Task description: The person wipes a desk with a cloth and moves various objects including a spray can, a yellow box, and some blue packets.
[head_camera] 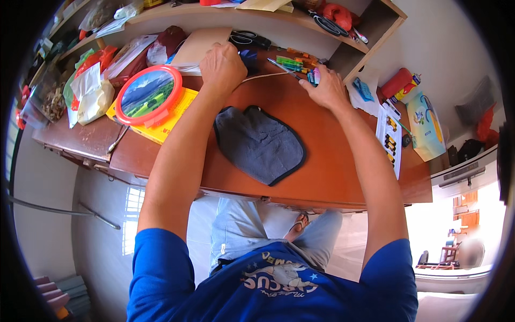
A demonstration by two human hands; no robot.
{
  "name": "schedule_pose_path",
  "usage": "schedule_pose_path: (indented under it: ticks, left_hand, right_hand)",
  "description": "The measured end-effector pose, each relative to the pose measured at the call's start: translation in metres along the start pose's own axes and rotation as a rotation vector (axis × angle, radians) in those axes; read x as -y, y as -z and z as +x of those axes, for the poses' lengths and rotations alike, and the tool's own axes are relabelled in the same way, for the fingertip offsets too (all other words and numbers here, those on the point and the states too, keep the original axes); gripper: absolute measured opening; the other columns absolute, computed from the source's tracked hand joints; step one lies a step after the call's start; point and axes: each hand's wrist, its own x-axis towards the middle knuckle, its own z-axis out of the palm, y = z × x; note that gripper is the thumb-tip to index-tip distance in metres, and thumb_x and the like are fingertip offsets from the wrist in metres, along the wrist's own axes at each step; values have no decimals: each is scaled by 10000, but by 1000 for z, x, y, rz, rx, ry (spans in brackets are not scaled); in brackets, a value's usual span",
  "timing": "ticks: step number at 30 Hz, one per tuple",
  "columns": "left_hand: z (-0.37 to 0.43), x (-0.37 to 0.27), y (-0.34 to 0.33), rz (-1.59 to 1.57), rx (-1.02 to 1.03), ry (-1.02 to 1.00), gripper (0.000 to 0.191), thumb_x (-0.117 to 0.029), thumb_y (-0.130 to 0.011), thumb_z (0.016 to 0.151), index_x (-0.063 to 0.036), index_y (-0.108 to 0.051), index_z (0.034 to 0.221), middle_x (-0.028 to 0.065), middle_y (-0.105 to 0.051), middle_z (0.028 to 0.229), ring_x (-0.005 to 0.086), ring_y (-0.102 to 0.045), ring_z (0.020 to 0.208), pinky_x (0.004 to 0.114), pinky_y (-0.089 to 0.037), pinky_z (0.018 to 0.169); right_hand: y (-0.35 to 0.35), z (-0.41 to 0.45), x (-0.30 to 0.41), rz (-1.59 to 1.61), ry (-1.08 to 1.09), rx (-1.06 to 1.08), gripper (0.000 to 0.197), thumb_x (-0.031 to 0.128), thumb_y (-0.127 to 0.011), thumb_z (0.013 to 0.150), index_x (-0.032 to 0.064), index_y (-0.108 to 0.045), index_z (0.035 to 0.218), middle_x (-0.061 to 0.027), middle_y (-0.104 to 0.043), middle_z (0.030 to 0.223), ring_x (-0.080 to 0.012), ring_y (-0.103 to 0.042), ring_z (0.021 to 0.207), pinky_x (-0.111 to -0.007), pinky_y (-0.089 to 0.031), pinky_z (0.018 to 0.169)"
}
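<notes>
My left hand (pixel 223 66) is closed near the back of the wooden desk, beside a brown paper envelope (pixel 201 44); whether anything is inside the fist is hidden. A thin pale cord (pixel 263 76) runs rightward from near this hand. My right hand (pixel 326 86) reaches to the back right, with thumb and fingers around a pink-capped item (pixel 316 75) and beside a pen (pixel 283 67). Green highlighters (pixel 289 61) and orange ones (pixel 298 52) lie just beyond it. Between my forearms a dark grey cloth (pixel 261 143) with black edging lies on the desk.
At left, a red-framed round picture (pixel 149 95) rests on a yellow box (pixel 177 116), near plastic bags (pixel 94 100). Black-handled scissors (pixel 249 39) lie at the back under a shelf (pixel 257 15). To the right stand a red cylinder (pixel 396 82), a white tray (pixel 388 141) and a light-coloured bag (pixel 425 126).
</notes>
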Motion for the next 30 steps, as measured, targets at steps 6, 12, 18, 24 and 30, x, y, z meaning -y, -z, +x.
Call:
schedule_pose_path:
  ticks: [6,12,18,24,30]
  left_hand:
    - [-7,7,-5,155,18,-156,191,-107,-664,835,23,-748,946,260,-674,1063,449,-702,1005,511,-587,840]
    - [-11,-2,8,152,188,-149,190,-131,-667,858,-16,-791,944,264,-688,1053,427,-731,937,487,-606,821]
    - [-15,-15,20,162,206,-139,207,-148,-667,855,-17,-802,942,261,-696,1050,416,-709,993,480,-594,850]
    - [-21,-19,-10,11,113,-344,254,-114,-655,839,63,-719,1009,298,-657,1098,464,-640,1081,517,-530,951]
    - [-33,-30,-28,-363,371,-266,717,-334,-795,875,80,-505,1384,302,-573,1266,457,-590,1167,490,-507,1023]
  right_hand:
    - [-27,35,0,-31,-172,231,916,678,-666,871,182,-430,1606,-243,-388,1629,-475,-413,1442,-626,-346,1165]
    - [-48,19,24,12,-35,150,605,496,-608,981,159,-587,1483,-158,-455,1610,-448,-389,1459,-646,-313,1167]
    - [-50,10,30,321,269,58,471,189,-724,929,101,-662,1388,-195,-599,1465,-384,-520,1372,-447,-412,1157]
    - [-43,56,-2,511,229,-194,477,234,-750,877,40,-684,1308,-220,-753,1133,-421,-705,1079,-475,-549,984]
    - [-63,128,-65,30,-121,72,649,504,-573,1014,47,-546,1475,-281,-614,1407,-437,-575,1324,-465,-462,1119]
